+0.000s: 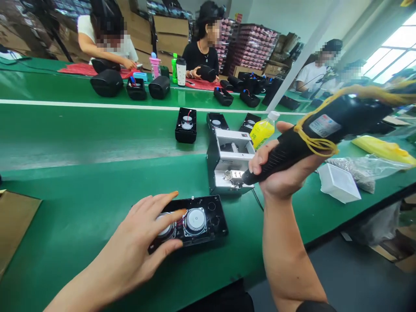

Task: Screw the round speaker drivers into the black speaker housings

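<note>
My left hand [143,240] lies flat with fingers spread on a black speaker panel [208,221] that carries two round silver drivers, covering the left driver. My right hand [282,167] is wrapped round a black electric screwdriver [325,130] bound with yellow cord. Its tip points down at the front of a grey-and-white screw feeder box [227,160], just behind the panel.
More black speaker shells [186,125] lie on the green conveyor belt [81,143]. A yellow drink bottle [262,130] stands by the feeder; a white tray [338,183] and a bag of screws [357,171] sit to the right. Three people work across the belt. A cardboard box [13,221] is at left.
</note>
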`<state>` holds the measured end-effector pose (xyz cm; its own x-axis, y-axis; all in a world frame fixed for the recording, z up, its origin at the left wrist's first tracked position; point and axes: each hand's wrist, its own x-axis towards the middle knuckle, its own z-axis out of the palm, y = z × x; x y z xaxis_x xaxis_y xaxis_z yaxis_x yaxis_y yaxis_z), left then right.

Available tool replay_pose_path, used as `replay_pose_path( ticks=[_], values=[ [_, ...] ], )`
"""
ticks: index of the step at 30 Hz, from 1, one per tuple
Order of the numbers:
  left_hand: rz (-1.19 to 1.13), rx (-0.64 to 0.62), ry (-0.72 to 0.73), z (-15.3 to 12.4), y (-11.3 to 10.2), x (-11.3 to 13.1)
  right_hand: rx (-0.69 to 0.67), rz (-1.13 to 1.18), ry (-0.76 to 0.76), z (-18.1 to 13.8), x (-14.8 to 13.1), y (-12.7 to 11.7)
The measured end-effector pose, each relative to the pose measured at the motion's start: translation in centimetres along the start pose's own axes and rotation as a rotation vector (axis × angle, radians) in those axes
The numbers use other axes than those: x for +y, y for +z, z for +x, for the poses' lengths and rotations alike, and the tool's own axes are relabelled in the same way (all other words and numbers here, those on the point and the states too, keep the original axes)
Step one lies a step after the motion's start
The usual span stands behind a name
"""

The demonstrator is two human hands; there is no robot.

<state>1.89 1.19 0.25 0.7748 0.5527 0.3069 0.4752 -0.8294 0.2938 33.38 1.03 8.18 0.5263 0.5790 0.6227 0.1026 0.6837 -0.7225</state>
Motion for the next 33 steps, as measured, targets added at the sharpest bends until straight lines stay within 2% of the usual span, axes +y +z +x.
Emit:
replay_pose_path(
  ticks=[2,5,8,13,16,20,22,25,33],
  values=[
    [0.021,0.018,-0.073,0.8,0.3,0.0,0.002,0.01,0.014,-0.3,-0.6,0.2],
    [0.087,-0.064,-0.202,2.2,0.9,0.5,-0.005,0.055,0.022,-0.7,-1.8,0.4],
    [0.103,-0.129,-0.272,3.3,1.3,1.2,-0.073,0.091,0.05,-1.0,-3.5,0.9],
    [0.089,-0.167,-0.31,4.3,1.2,1.9,-0.251,0.212,0.219,-1.7,-5.3,4.4],
    [0.077,-0.172,-0.338,4.6,1.1,1.9,-0.3,0.302,0.3,-2.7,-4.3,7.5],
    [0.075,-0.159,-0.344,4.6,1.4,1.9,-0.373,0.348,0.279,-4.4,-1.1,9.9],
    [0.077,-0.152,-0.342,4.5,1.5,1.9,-0.424,0.353,0.269,-5.1,0.5,10.2],
    [0.074,-0.15,-0.337,4.4,1.5,1.8,-0.406,0.325,0.284,-5.9,1.9,10.3],
    [0.064,-0.155,-0.347,4.6,1.3,1.8,-0.394,0.296,0.322,-6.7,3.2,10.2]
  ],
)
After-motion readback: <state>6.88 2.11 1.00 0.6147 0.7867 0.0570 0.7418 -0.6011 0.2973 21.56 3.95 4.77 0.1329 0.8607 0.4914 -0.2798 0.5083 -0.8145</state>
